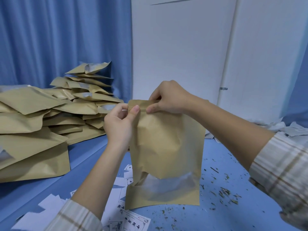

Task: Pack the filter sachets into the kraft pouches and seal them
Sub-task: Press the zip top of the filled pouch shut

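while upright, kraft pouch (165,152) top is pinched by left hand (119,123) and right hand (168,99) fingers.

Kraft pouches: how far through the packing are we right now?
Done: a big pile of kraft pouches lies stacked at left. In hand: the left hand and right hand pinch the top strip of an upright pouch, apparently pressing it closed. Left: loose white sachets lie at far right; how many remain is unclear.
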`<state>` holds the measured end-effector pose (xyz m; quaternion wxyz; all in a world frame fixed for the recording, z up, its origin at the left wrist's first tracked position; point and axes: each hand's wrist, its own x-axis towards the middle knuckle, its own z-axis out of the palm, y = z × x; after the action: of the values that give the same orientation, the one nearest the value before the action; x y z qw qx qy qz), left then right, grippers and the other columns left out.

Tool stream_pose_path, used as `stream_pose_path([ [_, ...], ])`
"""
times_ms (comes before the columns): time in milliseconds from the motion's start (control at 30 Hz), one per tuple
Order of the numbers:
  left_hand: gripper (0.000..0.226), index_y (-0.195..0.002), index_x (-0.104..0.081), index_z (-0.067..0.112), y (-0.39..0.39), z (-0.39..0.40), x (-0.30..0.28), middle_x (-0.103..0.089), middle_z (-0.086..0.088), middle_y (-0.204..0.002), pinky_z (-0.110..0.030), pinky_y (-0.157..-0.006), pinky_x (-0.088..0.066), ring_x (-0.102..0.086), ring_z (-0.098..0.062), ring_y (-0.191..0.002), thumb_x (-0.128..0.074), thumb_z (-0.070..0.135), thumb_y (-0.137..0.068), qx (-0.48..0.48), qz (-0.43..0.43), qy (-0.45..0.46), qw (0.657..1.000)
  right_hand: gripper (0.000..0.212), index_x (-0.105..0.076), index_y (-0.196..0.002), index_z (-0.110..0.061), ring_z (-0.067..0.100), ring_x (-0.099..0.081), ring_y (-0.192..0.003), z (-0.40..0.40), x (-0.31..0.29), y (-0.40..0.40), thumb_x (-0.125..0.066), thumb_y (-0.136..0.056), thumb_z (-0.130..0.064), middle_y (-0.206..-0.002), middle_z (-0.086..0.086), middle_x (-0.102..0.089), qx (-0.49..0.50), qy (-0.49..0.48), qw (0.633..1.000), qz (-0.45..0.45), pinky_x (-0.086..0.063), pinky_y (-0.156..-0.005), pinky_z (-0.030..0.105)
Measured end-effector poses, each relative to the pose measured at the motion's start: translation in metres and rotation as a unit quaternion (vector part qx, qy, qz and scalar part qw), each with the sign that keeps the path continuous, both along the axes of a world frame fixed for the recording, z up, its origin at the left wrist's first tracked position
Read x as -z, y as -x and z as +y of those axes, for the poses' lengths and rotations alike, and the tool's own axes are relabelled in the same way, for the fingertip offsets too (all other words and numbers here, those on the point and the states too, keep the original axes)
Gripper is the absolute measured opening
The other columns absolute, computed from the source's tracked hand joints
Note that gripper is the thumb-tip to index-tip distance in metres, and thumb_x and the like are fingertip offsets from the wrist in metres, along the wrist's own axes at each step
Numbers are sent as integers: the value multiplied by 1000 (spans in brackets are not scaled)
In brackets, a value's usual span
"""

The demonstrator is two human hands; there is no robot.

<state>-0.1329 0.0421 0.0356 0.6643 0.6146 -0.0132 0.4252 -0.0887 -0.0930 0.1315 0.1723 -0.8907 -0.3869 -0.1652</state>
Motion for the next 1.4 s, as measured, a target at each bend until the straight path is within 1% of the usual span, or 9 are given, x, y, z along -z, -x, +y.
stream_pose_path([
  [133, 13, -74, -64, 15, 3, -2, -4, -70, -3, -73, -38, -76, -49, -60, -17, -72, -71, 19, -84, 16, 2, -4, 1000, 22, -76, -83, -21, 1, -56, -64, 2, -7, 2, -75, -73, -41, -71, -8, -68, -17, 10, 998, 56, -40, -51, 10],
  [333, 10, -76, -69, 17, 5, 1, -3, -69, 1, -76, -33, -78, -49, -61, -12, -74, -70, 22, -85, 15, 15, 1, 1000, 22, -77, -83, -18, 6, -56, -67, 10, -3, 3, -79, -70, -36, -76, 0, -72, -27, -28, 999, 28, -43, -61, 20],
  [567, 19, -69, -61, 23, 1, 3, 1, -60, 21, -57, -10, -59, -41, -52, 6, -57, -67, 25, -87, -2, 5, -20, 1000, 35, -73, -82, -10, 14, -52, -64, 9, -4, 0, -73, -74, -44, -75, 7, -68, -5, 60, 998, -31, -34, -50, 17],
  [767, 20, -64, -66, 21, -3, 4, 3, -63, -5, -69, -34, -69, -43, -54, -20, -69, -73, 26, -82, 25, 27, -15, 999, 22, -63, -58, -32, -4, -50, -54, 3, -4, 2, -77, -69, -44, -47, -17, -55, -28, 60, 998, -8, -36, -50, 9],
  [967, 23, -60, -64, 21, -6, 2, 3, -56, 0, -62, -33, -66, -40, -47, -17, -65, -74, 26, -80, -2, 21, -11, 1000, 33, -65, -65, -16, 11, -46, -56, -2, -2, -4, -74, -71, -47, -56, -2, -55, -17, 89, 993, -73, -35, -52, 23],
  [1033, 20, -66, -66, 15, -6, 4, 5, -57, -4, -67, -32, -66, -40, -48, -17, -66, -74, 27, -80, -1, 17, -18, 1000, 32, -68, -70, -15, 11, -47, -57, -9, -3, -6, -75, -70, -47, -58, -2, -57, -22, 90, 994, -54, -34, -50, 17],
  [1133, 22, -60, -67, 22, -4, 5, 4, -58, 9, -59, -23, -59, -40, -47, -7, -59, -73, 26, -81, -3, 19, -27, 999, 28, -68, -69, -18, 5, -48, -54, -19, -3, -10, -76, -70, -46, -53, -12, -54, -16, 86, 995, -50, -35, -49, 10],
  [1233, 20, -67, -65, 12, -4, 6, 4, -60, -3, -68, -30, -65, -41, -50, -14, -66, -73, 25, -81, 1, 22, -8, 1000, 28, -68, -68, -18, 2, -48, -53, -22, -3, -11, -76, -69, -45, -49, -13, -53, -22, 74, 996, -52, -36, -50, 10],
  [1400, 16, -71, -67, 14, -1, 14, 4, -66, 4, -67, -30, -70, -49, -58, -13, -69, -71, 24, -83, -1, 19, -9, 1000, 27, -70, -73, -18, 0, -49, -53, -32, -4, -17, -77, -69, -43, -48, -16, -52, -9, 71, 997, -34, -35, -49, 10],
])
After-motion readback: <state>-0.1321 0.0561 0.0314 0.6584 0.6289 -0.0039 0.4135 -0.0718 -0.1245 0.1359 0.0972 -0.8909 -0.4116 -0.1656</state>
